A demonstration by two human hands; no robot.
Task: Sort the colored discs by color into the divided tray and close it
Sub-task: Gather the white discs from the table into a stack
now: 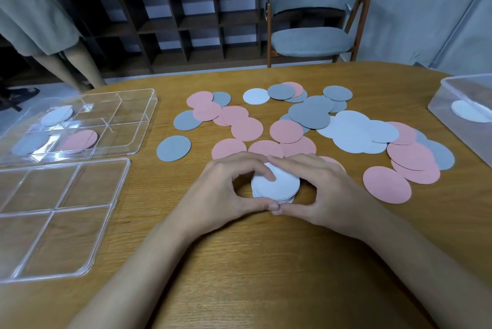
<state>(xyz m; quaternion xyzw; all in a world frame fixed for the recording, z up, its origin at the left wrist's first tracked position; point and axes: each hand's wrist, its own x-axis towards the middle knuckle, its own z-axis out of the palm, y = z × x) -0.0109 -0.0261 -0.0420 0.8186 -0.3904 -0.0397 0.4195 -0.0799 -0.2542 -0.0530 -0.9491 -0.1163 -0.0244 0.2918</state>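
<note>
A stack of white discs [282, 182] lies on the table in front of me. My left hand [221, 193] and my right hand [324, 190] curl round it from both sides, thumbs meeting at its near edge. Beyond the hands, several pink discs [247, 129], grey discs [310, 116] and white discs [351, 131] are scattered on the table. The clear divided tray [138, 126] stands at the left with a white disc [57, 116], a grey disc [29, 143] and a pink disc [80, 139] in separate compartments. Its clear lid [111, 195] lies in front of it.
A clear plastic box [436, 100] with a white disc inside stands at the table's right edge. A grey chair [311, 38] and a dark shelf [186, 22] are behind the table. A person's legs [80, 62] show at the far left.
</note>
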